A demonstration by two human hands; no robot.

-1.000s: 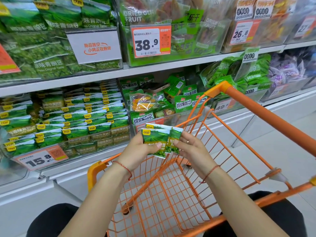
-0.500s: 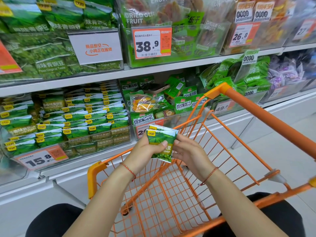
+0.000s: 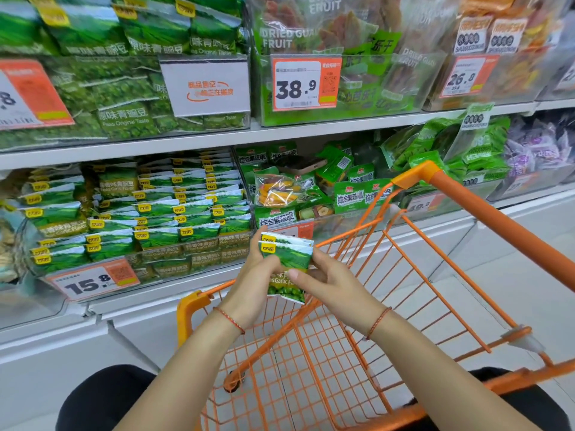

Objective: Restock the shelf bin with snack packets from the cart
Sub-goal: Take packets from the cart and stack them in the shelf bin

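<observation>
A: Above the orange cart (image 3: 485,213), both hands hold a small stack of green garlic pea packets (image 3: 287,259). At least 2 show, squared together, long axis upright.

B: How do the fingers sit?

A: The left hand (image 3: 253,284) has its thumb curled across the front and its fingers behind; the right hand (image 3: 329,284) pinches the right edge and lower face.

B: And the target?

A: The shelf bin (image 3: 137,219) with the 15.8 price tag (image 3: 93,279) lies up and to the left of the stack, on the left hand's side, so that hand looks better placed to carry it over.

B: Room?

A: The bin's clear front lip rises ahead of packets stacked high. I'd judge that the stack must clear that lip and land on top, under the shelf above, where the gap looks slim
</observation>
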